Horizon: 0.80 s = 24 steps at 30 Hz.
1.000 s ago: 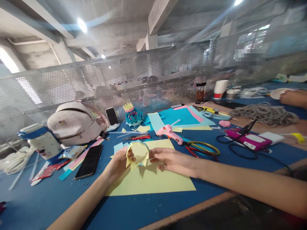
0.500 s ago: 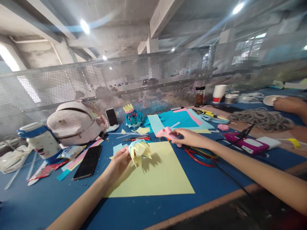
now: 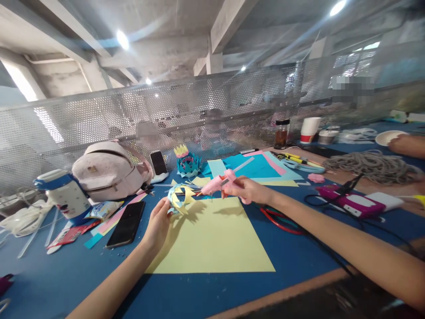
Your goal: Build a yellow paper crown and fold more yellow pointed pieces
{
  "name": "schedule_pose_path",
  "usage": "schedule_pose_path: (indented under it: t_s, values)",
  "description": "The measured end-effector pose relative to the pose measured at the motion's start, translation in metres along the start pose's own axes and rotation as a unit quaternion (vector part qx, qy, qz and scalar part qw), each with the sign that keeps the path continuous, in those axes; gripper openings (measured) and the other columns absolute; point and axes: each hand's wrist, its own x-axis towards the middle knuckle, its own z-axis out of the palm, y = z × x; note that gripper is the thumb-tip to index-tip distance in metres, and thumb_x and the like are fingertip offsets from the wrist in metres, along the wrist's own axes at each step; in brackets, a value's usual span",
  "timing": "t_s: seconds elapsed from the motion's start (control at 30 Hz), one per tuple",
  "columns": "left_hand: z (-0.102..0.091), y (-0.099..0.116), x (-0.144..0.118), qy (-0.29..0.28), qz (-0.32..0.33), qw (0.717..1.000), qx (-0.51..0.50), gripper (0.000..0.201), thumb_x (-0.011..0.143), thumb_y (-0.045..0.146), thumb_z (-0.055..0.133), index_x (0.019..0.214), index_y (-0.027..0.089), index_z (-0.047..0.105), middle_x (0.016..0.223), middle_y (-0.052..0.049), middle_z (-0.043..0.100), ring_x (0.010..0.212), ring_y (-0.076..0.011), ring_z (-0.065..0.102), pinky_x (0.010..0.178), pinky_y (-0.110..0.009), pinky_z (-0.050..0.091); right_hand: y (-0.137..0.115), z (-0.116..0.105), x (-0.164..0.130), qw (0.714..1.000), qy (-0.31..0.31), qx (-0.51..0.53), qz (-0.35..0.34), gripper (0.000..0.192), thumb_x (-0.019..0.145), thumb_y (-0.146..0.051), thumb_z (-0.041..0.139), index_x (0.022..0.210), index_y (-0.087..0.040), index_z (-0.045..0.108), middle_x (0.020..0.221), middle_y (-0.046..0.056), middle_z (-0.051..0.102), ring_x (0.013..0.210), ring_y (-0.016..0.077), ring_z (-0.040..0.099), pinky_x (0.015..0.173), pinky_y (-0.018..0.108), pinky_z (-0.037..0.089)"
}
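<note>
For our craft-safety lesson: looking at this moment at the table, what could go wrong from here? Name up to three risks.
1. The right hand aims the pink glue gun at the paper crown, which the left hand pinches close to the nozzle; fingers might get burned.
2. Glue may drip onto the yellow sheet below.
3. The black cord trails across the table and could snag on the red-handled scissors.

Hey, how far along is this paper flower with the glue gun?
Done: a finished blue flower stands by the mesh. In hand: the left hand pinches a blue-and-yellow paper ring; the right hand aims the pink glue gun at it. Left: the large yellow sheet lies uncut.
</note>
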Motion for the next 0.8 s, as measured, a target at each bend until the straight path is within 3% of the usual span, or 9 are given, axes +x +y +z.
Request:
schedule_pose_path:
  t_s: [0.1,0.23,0.3,0.53,0.8]
  values:
    - [0.006,0.005,-0.004,0.001,0.0,1.0,0.012,0.029,0.098,0.038,0.062,0.115,0.015,0.063,0.113,-0.007,0.066,0.094,-0.019,0.066,0.082,-0.038,0.057,0.001,0.029,-0.002,1.0,0.001,0.014,-0.006,0.061,0.088,-0.07,0.047,0.088,-0.014,0.071,0.068,0.001,0.053,0.051,0.0107,0.044,0.045,0.023,0.039]
    - [0.018,0.012,-0.011,-0.003,-0.006,1.0,0.022,0.028,0.09,0.045,0.072,0.096,0.018,0.07,0.097,-0.002,0.068,0.085,-0.014,0.063,0.079,-0.025,0.05,0.004,0.053,-0.007,0.999,0.046,-0.011,-0.009,0.053,0.091,-0.062,0.048,0.085,-0.015,0.07,0.063,-0.001,0.047,0.052,0.0113,0.043,0.048,0.023,0.035]
    - [0.022,0.015,-0.013,-0.005,-0.009,1.0,0.023,0.031,0.085,0.049,0.077,0.091,0.019,0.072,0.093,-0.001,0.068,0.085,-0.0136,0.061,0.08,-0.021,0.046,0.003,0.056,-0.009,0.997,0.065,-0.032,-0.018,0.048,0.092,-0.059,0.049,0.081,-0.016,0.068,0.064,-0.001,0.049,0.056,0.0128,0.046,0.054,0.025,0.037]
    - [0.027,0.015,-0.015,-0.014,-0.028,0.999,0.028,0.032,0.082,0.053,0.077,0.091,0.022,0.073,0.097,-0.003,0.068,0.089,-0.0176,0.062,0.083,-0.027,0.048,0.0,0.059,-0.011,0.987,0.119,-0.104,-0.037,0.037,0.094,-0.052,0.051,0.079,-0.021,0.065,0.075,0.003,0.062,0.076,0.0212,0.057,0.075,0.03,0.042]
    - [0.028,0.016,-0.016,-0.014,-0.033,0.999,0.024,0.032,0.081,0.054,0.078,0.09,0.024,0.073,0.097,-0.002,0.068,0.091,-0.0176,0.061,0.086,-0.027,0.048,0.003,0.063,-0.012,0.983,0.118,-0.131,-0.044,0.037,0.095,-0.052,0.049,0.086,-0.022,0.069,0.081,0.004,0.067,0.078,0.0227,0.061,0.076,0.031,0.045]
